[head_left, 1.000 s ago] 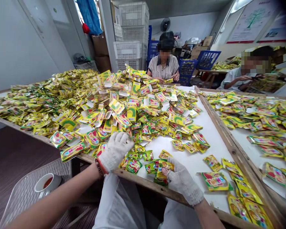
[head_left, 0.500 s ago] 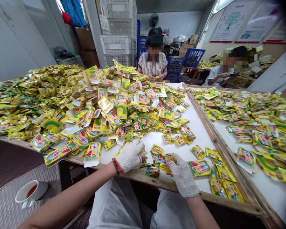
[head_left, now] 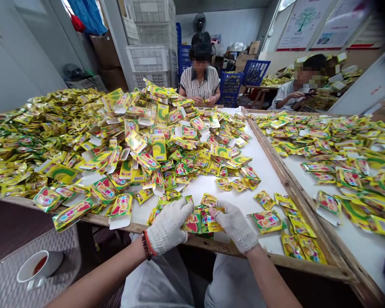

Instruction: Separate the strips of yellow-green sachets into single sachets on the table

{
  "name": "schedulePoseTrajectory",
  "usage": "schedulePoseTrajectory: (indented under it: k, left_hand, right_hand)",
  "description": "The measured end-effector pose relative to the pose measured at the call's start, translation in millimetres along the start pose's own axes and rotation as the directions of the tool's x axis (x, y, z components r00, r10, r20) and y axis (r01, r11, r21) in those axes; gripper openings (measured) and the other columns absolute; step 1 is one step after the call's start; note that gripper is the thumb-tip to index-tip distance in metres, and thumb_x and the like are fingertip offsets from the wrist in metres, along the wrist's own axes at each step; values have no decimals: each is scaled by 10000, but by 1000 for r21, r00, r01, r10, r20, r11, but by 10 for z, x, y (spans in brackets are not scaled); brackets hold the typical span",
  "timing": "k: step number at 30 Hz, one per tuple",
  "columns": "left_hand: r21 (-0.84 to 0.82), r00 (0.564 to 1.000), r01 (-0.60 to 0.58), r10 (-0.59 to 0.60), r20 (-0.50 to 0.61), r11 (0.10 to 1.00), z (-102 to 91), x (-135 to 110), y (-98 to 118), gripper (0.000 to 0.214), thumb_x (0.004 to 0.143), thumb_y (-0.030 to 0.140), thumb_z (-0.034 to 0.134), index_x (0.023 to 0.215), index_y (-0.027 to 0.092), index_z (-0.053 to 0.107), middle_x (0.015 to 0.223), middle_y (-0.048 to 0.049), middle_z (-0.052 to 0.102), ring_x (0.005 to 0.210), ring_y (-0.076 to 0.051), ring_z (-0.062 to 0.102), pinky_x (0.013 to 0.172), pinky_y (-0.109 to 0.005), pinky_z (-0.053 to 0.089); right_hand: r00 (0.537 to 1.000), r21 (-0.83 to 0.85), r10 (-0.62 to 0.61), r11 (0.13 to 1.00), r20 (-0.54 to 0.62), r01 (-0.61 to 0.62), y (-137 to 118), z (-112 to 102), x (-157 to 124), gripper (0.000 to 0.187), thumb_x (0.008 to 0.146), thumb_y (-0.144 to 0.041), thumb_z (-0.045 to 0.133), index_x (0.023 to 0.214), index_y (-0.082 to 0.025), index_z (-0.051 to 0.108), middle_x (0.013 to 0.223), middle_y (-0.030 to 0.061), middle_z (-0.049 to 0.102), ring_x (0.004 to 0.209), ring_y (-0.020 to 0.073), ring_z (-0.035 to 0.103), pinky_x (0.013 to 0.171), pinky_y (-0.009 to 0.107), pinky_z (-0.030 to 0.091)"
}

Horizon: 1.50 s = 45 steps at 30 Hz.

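Observation:
My left hand (head_left: 169, 226), in a white knit glove with bare fingertips, is closed around a small printed carton (head_left: 192, 222) at the table's front edge. Facing it, my right hand (head_left: 236, 226), gloved the same way, pinches a yellow sachet (head_left: 214, 220) close to the carton's right side. Whether the sachet's end is inside the carton I cannot tell. Several loose sachets lie under and around both hands. Right of my right hand lies a flat carton (head_left: 268, 220), with a group of yellow sachets (head_left: 297, 231) beyond it.
A big heap of sachets (head_left: 35, 132) and cartons (head_left: 158, 146) covers the left and middle. A wooden divider (head_left: 285, 179) separates another pile at right. A cup (head_left: 41, 267) stands on a stool at lower left. Two people sit across the room, one at the table's far side.
My left hand has turned and the carton's printed front now shows. My right hand has shifted slightly left and up with the sachet. The camera view has moved a little.

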<state>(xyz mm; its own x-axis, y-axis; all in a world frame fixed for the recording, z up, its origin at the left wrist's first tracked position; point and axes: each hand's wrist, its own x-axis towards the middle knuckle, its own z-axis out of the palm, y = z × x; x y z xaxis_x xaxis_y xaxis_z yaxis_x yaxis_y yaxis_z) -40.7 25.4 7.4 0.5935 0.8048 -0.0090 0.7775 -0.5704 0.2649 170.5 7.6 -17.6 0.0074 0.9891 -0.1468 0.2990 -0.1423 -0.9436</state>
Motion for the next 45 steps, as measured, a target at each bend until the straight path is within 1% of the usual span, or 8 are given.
schedulePoseTrajectory:
  k: [5, 8, 13, 19, 25, 34, 40, 45]
  left_hand:
    - [-146, 998, 19, -28, -62, 989, 83, 18, 94, 530, 685, 317, 642, 1180, 217, 483, 1231, -99, 514, 1110, -277, 503, 948, -383, 423]
    - [-189, 984, 81, -108, -139, 979, 165, 28, 134, 534, 701, 384, 648, 1183, 223, 482, 1231, -103, 521, 1110, -278, 510, 947, -379, 429]
    - [-42, 992, 44, -49, -117, 998, 173, 38, 113, 539, 667, 236, 615, 1192, 216, 495, 1207, -85, 523, 1094, -282, 492, 927, -398, 421]
    - [-13, 996, -36, 35, -79, 999, 162, 82, 202, 608, 634, 164, 576, 1230, 225, 472, 1224, -82, 501, 1134, -278, 456, 964, -399, 388]
    - [1, 991, 8, -8, -132, 1000, 157, 117, 170, 588, 656, 198, 581, 1234, 198, 468, 1217, -95, 496, 1123, -280, 451, 960, -410, 386]
    - [-37, 995, -40, 37, -90, 999, 281, 76, 279, 635, 640, 127, 547, 1258, 248, 461, 1217, -76, 502, 1161, -282, 433, 976, -413, 377]
    - [-215, 995, -22, 0, -102, 976, 171, 103, 267, 577, 700, 292, 646, 1250, 207, 493, 1173, -102, 528, 1083, -293, 495, 917, -400, 412]
    - [-553, 1000, 7, -3, 8, 833, 18, 160, 282, 230, 852, 371, 533, 951, 185, 628, 883, -43, 631, 829, -189, 578, 753, -276, 445]
  right_hand:
    - [935, -511, -256, 854, -246, 99, -45, 138, -38, 268, 865, -423, 491, 913, -209, 645, 870, 86, 694, 810, 218, 638, 727, 300, 473]
    - [934, -632, -291, 769, -208, 98, -89, 222, -92, 307, 897, -393, 441, 1018, -208, 654, 932, 114, 699, 879, 241, 643, 805, 331, 462]
    - [982, -439, -190, 882, 5, 173, -49, 56, -128, 288, 823, -292, 523, 1060, -218, 668, 1042, 91, 697, 976, 244, 623, 861, 341, 468]
    - [992, -402, -102, 913, -70, 65, -75, -27, -123, 179, 751, -225, 532, 785, -237, 707, 744, 37, 703, 679, 190, 617, 643, 285, 468]
    - [976, 12, 167, 985, 141, -171, -177, -33, -257, 365, 776, -374, 497, 1041, -182, 660, 451, -28, 590, 394, 120, 488, 430, 217, 378]
    - [895, 253, 57, 949, 442, -185, -115, 84, -425, 391, 784, -419, 529, 1040, -132, 598, 463, -29, 579, 370, 96, 451, 421, 197, 363]
    - [990, -17, 115, 993, 83, -114, -24, 79, -350, 244, 813, -423, 493, 779, -199, 586, 467, -25, 568, 412, 115, 485, 431, 216, 349]
    - [997, -259, -32, 966, -73, 12, 42, 84, -326, 246, 772, -368, 546, 574, -228, 502, 532, -14, 549, 498, 136, 487, 481, 250, 354]
